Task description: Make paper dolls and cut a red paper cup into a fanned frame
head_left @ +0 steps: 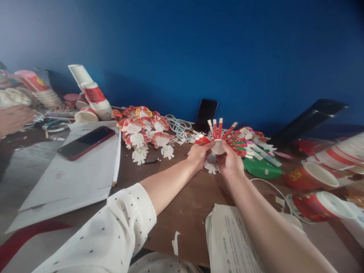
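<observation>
Between my two hands is a paper cup cut into red and white strips, which fan out around its round white base. My left hand pinches its left side, and my right hand grips the right side. Just below them a white paper figure lies partly hidden on the table. Left of my hands is a cluster of finished-looking paper dolls with red and white frilled heads. Behind my right hand, more cut strips and paper pieces lie near a green sheet.
A black phone leans against the blue wall; another phone lies on white board. Paper cups are stacked at left, others at right. Printed sheets lie in front. Another person's hand shows far left.
</observation>
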